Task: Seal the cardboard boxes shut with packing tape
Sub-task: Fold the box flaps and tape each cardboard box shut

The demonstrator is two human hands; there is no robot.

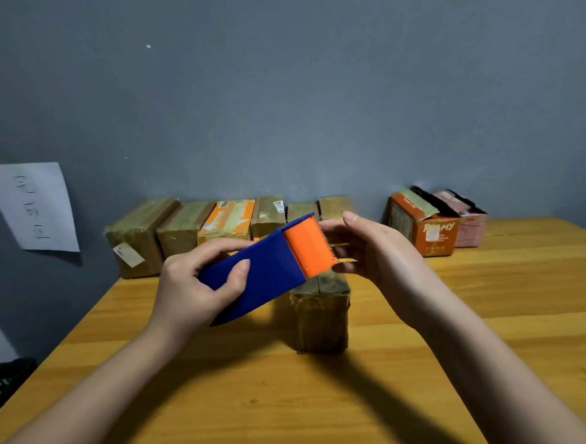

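My left hand [199, 289] grips a blue tape dispenser [260, 275] with an orange toothed cutter head [308, 246], held in the air above the table. My right hand [372, 248] is at the cutter end, its fingers curled around the tape end by the teeth; the tape itself is barely visible. Below the dispenser a small brown cardboard box [321, 312], wrapped in tape, stands on the wooden table [462, 314].
A row of several taped brown and orange boxes [196, 227] lines the grey wall at the back left. An orange box [422, 227] and a pink box [466, 225] with open flaps stand at the back right. A sheet of paper [31, 207] hangs on the left wall.
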